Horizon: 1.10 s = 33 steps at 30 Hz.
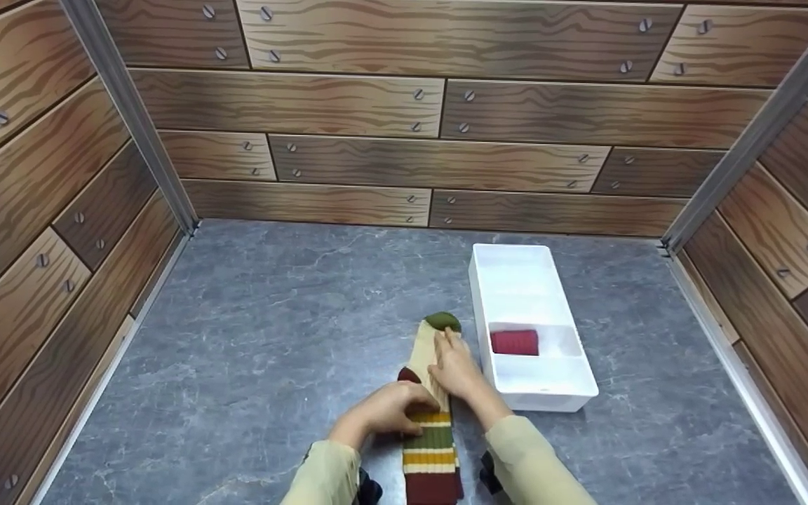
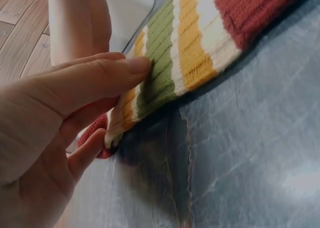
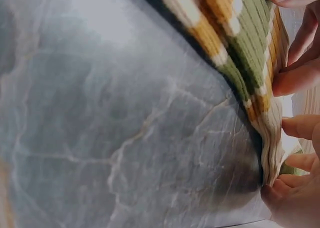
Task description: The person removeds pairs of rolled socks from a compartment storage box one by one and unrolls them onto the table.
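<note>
A long striped knit sock [image 1: 432, 439] lies lengthwise on the grey surface, apparently with a second layer under it. Its toe [image 1: 444, 321] is green and points away, its foot is cream, and yellow, green and cream bands lead to a dark red cuff [image 1: 432, 487] nearest me. My left hand [image 1: 391, 408] rests across the leg by the dark red heel [image 1: 409, 374]; the left wrist view has its thumb [image 2: 136, 66] on the green band. Lying along the cream foot, my right hand [image 1: 456, 368] touches it with extended fingers, close below the toe.
Right of the sock stands a white divided box [image 1: 546, 402]. One compartment holds a dark red ribbed bundle [image 1: 515, 342]. Wood-patterned walls [image 1: 348, 158] enclose the marbled grey surface [image 1: 264, 337] at the back and both sides.
</note>
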{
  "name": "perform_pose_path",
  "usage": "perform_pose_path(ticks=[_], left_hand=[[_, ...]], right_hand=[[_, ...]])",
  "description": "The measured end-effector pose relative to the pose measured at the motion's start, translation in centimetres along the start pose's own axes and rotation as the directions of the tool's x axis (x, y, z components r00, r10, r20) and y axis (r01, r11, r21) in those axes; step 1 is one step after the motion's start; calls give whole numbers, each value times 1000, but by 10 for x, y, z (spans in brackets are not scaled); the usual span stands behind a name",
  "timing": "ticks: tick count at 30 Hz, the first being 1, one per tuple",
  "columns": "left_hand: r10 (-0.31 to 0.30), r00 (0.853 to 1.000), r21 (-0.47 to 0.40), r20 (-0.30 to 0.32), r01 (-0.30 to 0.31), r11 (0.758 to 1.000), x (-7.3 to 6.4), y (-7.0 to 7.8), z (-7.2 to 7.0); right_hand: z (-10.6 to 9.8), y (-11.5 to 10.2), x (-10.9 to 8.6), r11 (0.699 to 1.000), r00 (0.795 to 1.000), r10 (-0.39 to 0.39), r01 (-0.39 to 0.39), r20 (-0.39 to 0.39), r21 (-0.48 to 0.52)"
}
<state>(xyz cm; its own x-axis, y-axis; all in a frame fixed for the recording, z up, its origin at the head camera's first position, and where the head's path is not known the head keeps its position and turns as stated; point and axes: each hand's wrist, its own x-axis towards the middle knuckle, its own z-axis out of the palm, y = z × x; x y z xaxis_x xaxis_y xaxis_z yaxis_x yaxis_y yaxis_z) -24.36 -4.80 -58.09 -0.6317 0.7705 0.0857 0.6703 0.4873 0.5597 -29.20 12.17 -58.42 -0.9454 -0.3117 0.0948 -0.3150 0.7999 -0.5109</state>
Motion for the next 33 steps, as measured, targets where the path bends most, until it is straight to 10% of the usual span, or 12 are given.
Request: perform_pose_path(ticks=[9, 17, 24, 33], left_hand=[[-6, 998, -64, -63, 2, 998, 6, 0, -9], [-139, 970, -222, -199, 94, 971, 5, -10, -22], [-166, 964, -262, -209, 108, 959, 6, -18, -18], [-217, 965, -190, -147, 187, 964, 8, -18, -13]], right_hand=[[-4, -4, -11, 994, 986, -96, 102, -133, 36], [-12, -23, -49, 988, 956, -122, 143, -267, 60], [-12, -26, -88, 952, 962, -270, 274, -50, 135], [-5, -29, -109, 928, 917, -365, 345, 162, 138]])
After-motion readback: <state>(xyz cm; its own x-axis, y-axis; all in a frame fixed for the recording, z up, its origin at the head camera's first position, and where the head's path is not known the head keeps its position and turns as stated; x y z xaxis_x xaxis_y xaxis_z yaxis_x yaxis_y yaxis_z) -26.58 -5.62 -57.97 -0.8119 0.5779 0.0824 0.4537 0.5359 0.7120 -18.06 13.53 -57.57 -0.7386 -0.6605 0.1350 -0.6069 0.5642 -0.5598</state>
